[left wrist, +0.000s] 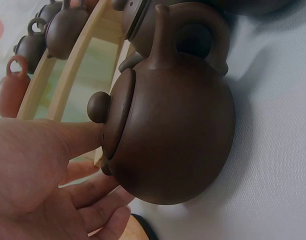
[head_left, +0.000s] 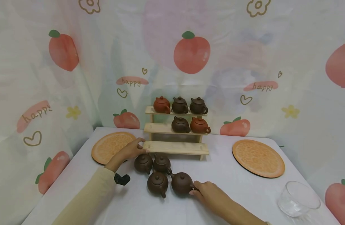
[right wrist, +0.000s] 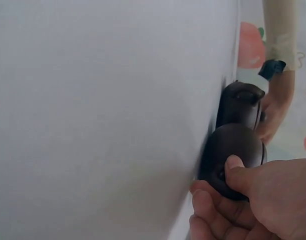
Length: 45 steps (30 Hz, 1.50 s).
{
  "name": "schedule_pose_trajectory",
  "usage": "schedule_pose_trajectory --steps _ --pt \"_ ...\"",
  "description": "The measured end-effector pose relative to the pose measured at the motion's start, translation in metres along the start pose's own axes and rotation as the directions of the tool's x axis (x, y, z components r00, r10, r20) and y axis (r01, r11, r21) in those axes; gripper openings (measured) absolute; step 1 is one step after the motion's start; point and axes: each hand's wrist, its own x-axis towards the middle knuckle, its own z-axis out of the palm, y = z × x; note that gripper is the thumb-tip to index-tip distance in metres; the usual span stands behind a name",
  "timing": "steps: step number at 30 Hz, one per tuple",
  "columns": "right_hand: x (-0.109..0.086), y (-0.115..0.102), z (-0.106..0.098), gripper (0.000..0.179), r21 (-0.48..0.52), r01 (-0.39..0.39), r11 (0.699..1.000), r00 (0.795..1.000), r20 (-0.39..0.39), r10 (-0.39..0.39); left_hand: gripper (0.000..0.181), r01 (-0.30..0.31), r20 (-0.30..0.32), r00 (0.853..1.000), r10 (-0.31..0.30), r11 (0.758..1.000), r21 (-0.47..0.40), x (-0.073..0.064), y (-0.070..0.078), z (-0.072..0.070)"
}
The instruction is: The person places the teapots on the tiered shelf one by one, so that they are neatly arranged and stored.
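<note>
My right hand (head_left: 211, 194) pinches the handle of a dark brown teapot (head_left: 182, 183) at the front right of a group on the table; thumb and fingers meet at that handle in the right wrist view. My left hand (head_left: 130, 150) holds the left end of the lowest shelf of a three-tier wooden stand (head_left: 176, 147), thumb and fingers on either side of the board. Just in front of it sits another dark brown teapot (left wrist: 178, 125), which hides part of the fingers in the left wrist view. Two more dark teapots (head_left: 157, 183) stand close by.
On the top shelf are a red teapot (head_left: 161, 105) and two dark ones (head_left: 179, 105). The middle shelf bears a dark teapot (head_left: 180, 125) and a red one (head_left: 199, 125). Round orange mats (head_left: 113, 145) lie left and right; a glass bowl (head_left: 298, 200) stands front right.
</note>
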Motion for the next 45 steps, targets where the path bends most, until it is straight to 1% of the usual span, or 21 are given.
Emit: schedule_pose_trajectory --steps 2,5,10,13,18,25,32,37,40,45 --pt "-0.001 0.004 -0.001 0.023 -0.006 -0.005 1.000 1.000 -0.016 0.005 0.060 0.005 0.000 1.000 -0.005 1.000 -0.008 -0.001 0.001 0.000" --pt "0.000 0.010 -0.003 0.022 -0.026 -0.032 0.999 0.999 -0.044 0.031 0.060 0.008 0.004 1.000 -0.008 1.000 -0.012 -0.002 0.002 -0.001" --pt "0.004 0.020 -0.008 0.023 -0.048 -0.105 0.993 0.991 -0.092 0.101 0.060 0.013 0.003 1.000 -0.013 1.000 -0.008 -0.003 0.003 -0.001" --pt "0.006 0.024 -0.009 0.023 -0.045 -0.124 0.991 0.989 -0.092 0.120 0.060 0.011 0.005 1.000 -0.011 1.000 -0.002 -0.003 0.002 -0.001" --pt "0.007 0.025 -0.007 0.022 -0.032 -0.130 0.991 0.989 -0.072 0.128 0.060 0.005 0.005 1.000 -0.005 1.000 0.005 -0.002 0.002 -0.002" --pt "0.009 0.022 -0.002 0.024 0.005 -0.161 0.987 0.982 -0.097 0.161 0.061 0.003 0.009 1.000 -0.003 1.000 0.008 -0.002 0.001 -0.003" --pt "0.012 0.018 -0.002 0.023 0.023 -0.155 0.988 0.982 -0.105 0.156 0.062 0.005 0.008 1.000 -0.005 1.000 0.013 -0.001 -0.001 -0.001" --pt "0.017 0.014 -0.007 0.024 0.005 -0.135 0.991 0.981 -0.137 0.134 0.061 0.007 0.009 1.000 -0.007 1.000 0.004 0.000 -0.001 0.000" --pt "0.024 0.010 -0.013 0.024 -0.012 -0.111 0.994 0.981 -0.159 0.108 0.060 0.015 0.010 1.000 -0.015 1.000 0.000 0.000 -0.001 0.000" --pt "0.040 0.000 -0.027 0.023 -0.005 -0.093 0.996 0.983 -0.158 0.091 0.061 0.022 0.012 1.000 -0.022 1.000 0.003 0.001 -0.001 -0.001"
